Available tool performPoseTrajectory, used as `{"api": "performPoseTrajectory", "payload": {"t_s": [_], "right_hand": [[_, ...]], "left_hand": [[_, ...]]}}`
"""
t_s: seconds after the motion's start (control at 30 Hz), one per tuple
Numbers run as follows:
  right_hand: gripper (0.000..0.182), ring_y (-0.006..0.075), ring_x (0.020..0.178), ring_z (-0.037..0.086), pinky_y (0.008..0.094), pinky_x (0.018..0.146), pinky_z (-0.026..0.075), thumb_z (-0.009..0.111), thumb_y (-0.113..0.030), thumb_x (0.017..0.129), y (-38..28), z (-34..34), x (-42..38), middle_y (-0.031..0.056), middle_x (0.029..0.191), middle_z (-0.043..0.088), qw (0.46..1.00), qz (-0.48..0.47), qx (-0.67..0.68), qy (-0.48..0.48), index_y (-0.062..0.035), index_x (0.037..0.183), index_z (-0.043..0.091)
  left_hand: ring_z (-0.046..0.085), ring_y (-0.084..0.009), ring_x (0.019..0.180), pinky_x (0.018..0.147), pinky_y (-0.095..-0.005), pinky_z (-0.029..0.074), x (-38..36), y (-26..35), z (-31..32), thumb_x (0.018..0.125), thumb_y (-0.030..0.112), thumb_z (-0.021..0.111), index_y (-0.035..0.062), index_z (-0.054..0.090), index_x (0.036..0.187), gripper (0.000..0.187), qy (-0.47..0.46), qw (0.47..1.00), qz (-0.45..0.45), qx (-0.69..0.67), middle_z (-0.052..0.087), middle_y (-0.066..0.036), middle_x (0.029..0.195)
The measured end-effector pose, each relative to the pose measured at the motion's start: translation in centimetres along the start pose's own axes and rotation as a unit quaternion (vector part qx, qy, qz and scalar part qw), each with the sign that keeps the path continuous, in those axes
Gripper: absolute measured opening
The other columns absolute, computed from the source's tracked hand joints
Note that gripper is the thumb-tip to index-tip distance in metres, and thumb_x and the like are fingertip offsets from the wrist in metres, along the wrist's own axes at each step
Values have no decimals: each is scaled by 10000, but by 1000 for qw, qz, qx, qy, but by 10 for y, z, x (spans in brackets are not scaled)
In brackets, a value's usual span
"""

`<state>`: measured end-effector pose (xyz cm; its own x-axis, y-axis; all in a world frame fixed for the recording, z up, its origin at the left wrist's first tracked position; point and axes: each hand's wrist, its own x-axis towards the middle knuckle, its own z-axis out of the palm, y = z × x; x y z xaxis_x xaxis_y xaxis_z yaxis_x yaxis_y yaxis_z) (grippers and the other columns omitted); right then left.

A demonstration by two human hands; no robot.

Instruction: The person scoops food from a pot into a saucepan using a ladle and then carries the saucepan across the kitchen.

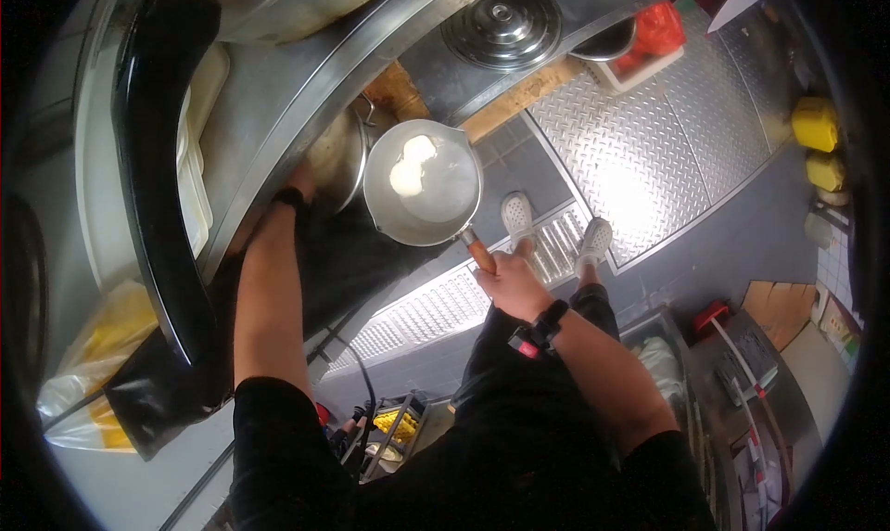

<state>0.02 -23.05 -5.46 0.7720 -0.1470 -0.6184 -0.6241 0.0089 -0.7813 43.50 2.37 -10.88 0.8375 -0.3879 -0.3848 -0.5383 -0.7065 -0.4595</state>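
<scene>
My right hand (514, 285) is wrapped round the wooden handle (477, 251) of a metal saucepan (445, 183). The pan is held out over the floor, its inside facing up. Two bright, pale lumps (413, 165) show in it; I cannot make out what they are. At the left, my left hand (304, 180) reaches below the steel counter's edge, beside a large metal pot (355, 160) with pale contents. Its fingers are hidden by the counter edge and shadow.
A steel counter (306, 114) curves along the upper left. Above the pan lies a round metal lid (502, 23). A red plastic bag (656, 32) sits in a white bin at the upper right. Tread plate and a drain grate (556, 243) cover the floor. Yellow jugs (816, 125) stand at the right.
</scene>
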Motion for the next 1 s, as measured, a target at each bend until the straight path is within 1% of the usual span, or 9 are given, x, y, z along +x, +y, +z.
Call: {"api": "performPoseTrajectory", "payload": {"t_s": [0.03, 0.37, 0.47, 0.57, 0.73, 0.8, 0.83, 0.93, 1.0], "right_hand": [[340, 436, 782, 667, 468, 736, 531, 622, -264, 899, -1, -1, 0, 283, 765, 647, 1000, -11, -9, 1, 71, 856, 590], [338, 454, 796, 655, 485, 740, 525, 618, -264, 899, -1, 2, 1, 284, 773, 643, 998, -43, -40, 9, 70, 861, 583], [341, 456, 798, 653, 490, 746, 524, 614, -268, 901, -5, 1, 1, 289, 778, 642, 999, -27, -37, 9, 69, 856, 583], [342, 459, 796, 651, 496, 746, 523, 609, -269, 902, -1, 3, 4, 294, 780, 641, 1000, -3, -9, 1, 69, 853, 585], [344, 456, 797, 655, 491, 748, 524, 607, -266, 900, 3, 5, 7, 295, 774, 642, 1000, -10, 1, 4, 72, 846, 589], [343, 455, 797, 656, 491, 748, 524, 608, -264, 899, 0, 3, 7, 295, 771, 641, 1000, -5, 8, 4, 74, 844, 590], [341, 455, 796, 656, 488, 745, 524, 611, -262, 897, -1, 2, 8, 295, 771, 642, 1000, 0, 3, 2, 74, 843, 590], [340, 454, 794, 657, 484, 739, 523, 615, -259, 896, -6, -3, 8, 294, 772, 644, 1000, 2, -2, -2, 76, 846, 588], [340, 454, 792, 658, 482, 737, 522, 616, -259, 897, -3, -2, 8, 293, 773, 645, 1000, 0, -3, -4, 76, 849, 588]], "left_hand": [[690, -401, 1005, 852, -506, 545, -2, 4, -5, 896, 221, 613, 0, 702, 1115, 324, -2, 999, 18, 28, 693, -238, 1116], [658, -353, 907, 770, -472, 527, -4, -9, -29, 908, 219, 604, 28, 674, 1042, 244, -21, 997, -2, -71, 657, -194, 1008], [649, -339, 878, 745, -462, 522, -7, -13, -32, 912, 219, 601, 36, 665, 1020, 221, -31, 994, -4, -103, 646, -180, 975], [639, -325, 849, 721, -452, 516, -7, -18, -37, 915, 218, 599, 45, 657, 998, 201, -41, 988, -8, -148, 635, -167, 942], [624, -301, 800, 680, -435, 507, -7, -22, -39, 922, 217, 594, 59, 643, 961, 170, -73, 963, -25, -260, 616, -145, 888], [618, -292, 781, 663, -428, 504, -6, -26, -39, 924, 217, 592, 64, 637, 946, 160, -102, 931, -39, -348, 609, -136, 866], [614, -287, 771, 655, -425, 502, -6, -29, -40, 925, 216, 591, 67, 634, 939, 156, -123, 902, -51, -411, 605, -132, 856], [605, -273, 742, 631, -414, 496, -8, -39, -43, 929, 216, 589, 75, 626, 917, 146, -192, 769, -93, -603, 594, -118, 823], [599, -263, 722, 614, -408, 493, -10, -41, -42, 931, 215, 587, 81, 620, 902, 141, -227, 681, -113, -687, 587, -109, 801]]}}
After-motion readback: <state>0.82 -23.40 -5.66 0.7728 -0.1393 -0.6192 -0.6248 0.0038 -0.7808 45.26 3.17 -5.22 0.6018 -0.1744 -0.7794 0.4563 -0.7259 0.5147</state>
